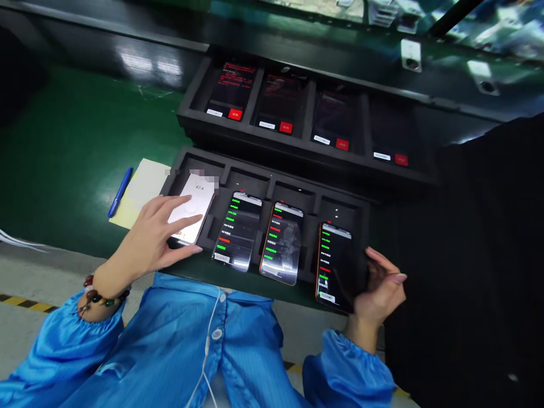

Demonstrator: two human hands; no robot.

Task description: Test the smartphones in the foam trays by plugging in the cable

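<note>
Fingers spread, my left hand (164, 232) lies over the leftmost phone (196, 199), which has a lit white screen. My right hand (380, 286) is beside the right edge of the rightmost phone (335, 260), thumb and fingers apart; whether it touches that phone I cannot tell. Between them lie a second phone (240, 226) and a third phone (284, 241), both with dark screens showing lines of green, red and white text. All of these phones rest tilted over the near side of a black foam tray (272, 177) with compartments.
Behind, another black tray (255, 131) holds several dark-screened phones with red buttons and white labels. Left of the near tray lie a yellow paper pad (147, 184) and a blue pen (120, 192) on the green table (85, 141). A black surface (459, 255) rises at the right.
</note>
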